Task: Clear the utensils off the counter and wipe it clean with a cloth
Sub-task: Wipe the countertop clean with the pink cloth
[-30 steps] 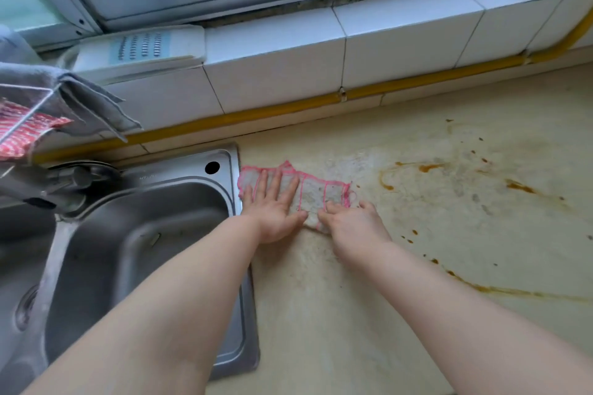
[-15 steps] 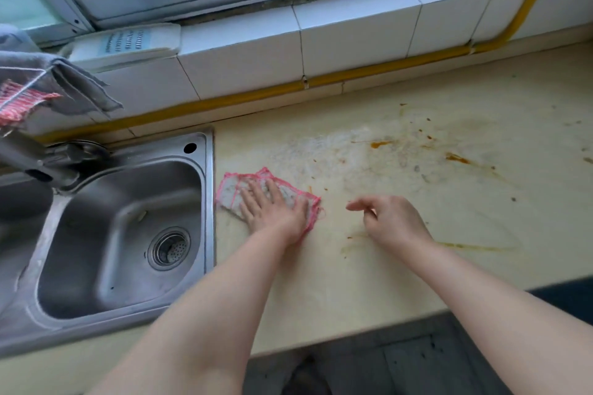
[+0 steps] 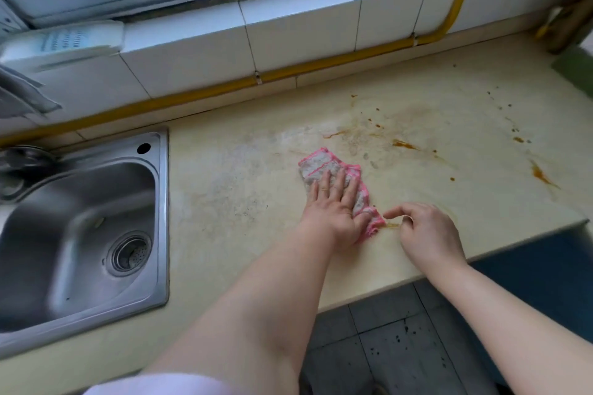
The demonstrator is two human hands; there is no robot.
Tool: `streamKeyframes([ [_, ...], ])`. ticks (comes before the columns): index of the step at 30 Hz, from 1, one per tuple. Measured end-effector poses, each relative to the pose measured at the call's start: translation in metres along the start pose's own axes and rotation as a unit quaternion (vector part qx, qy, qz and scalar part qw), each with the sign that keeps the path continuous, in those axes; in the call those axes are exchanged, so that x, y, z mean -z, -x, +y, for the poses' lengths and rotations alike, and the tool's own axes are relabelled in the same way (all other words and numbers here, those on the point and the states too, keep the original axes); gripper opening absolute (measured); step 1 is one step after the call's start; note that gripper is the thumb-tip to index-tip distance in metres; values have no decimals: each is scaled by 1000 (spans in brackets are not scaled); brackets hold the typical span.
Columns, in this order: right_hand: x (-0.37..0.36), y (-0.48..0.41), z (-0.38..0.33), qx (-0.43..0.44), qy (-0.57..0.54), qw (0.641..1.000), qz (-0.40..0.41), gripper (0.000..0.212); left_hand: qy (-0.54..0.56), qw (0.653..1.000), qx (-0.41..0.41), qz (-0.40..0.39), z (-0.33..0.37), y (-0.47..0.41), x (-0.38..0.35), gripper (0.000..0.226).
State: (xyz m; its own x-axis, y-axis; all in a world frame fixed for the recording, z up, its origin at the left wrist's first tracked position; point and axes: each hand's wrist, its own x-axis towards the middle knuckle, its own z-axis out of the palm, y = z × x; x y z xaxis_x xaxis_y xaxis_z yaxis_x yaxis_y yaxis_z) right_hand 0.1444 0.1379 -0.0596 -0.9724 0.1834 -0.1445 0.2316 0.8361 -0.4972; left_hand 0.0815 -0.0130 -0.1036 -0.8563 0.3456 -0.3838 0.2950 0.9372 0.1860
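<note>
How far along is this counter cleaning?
No utensils remain on the counter. In hand: the left hand presses the pink cloth flat; the right hand rests beside it. Left: orange stains to the right are unwiped.

Left arm: bare forearm, reaching forward and slightly right, nearly straight from the bottom edge.
Left hand (image 3: 333, 205): palm down, flat, fingers (image 3: 324, 181) spread and extended forward, thumb angled out to the right, pressing on the cloth (image 3: 321, 163).
Right arm: bare forearm, entering from the lower right, angled up and to the left.
Right hand (image 3: 426, 234): back of the hand up, loosely curled, index finger and thumb reaching left toward the other hand's thumb, not flattened, holding nothing.
</note>
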Motion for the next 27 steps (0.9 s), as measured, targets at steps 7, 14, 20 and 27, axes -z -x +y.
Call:
streamKeyframes([
  [7,0,6,2,0,-1,1000,-26,35,-28,999,3,-32,-3,31,-10,81],
  [14,-15,12,-33,78,11,994,-71,35,10,992,124,-30,-49,89,-19,88],
  [20,-19,17,-44,91,11,992,-86,34,46,964,260,-32,-86,147,-32,92],
  [27,-16,-2,-47,97,20,990,-99,35,68,955,288,-25,-94,141,-30,95],
])
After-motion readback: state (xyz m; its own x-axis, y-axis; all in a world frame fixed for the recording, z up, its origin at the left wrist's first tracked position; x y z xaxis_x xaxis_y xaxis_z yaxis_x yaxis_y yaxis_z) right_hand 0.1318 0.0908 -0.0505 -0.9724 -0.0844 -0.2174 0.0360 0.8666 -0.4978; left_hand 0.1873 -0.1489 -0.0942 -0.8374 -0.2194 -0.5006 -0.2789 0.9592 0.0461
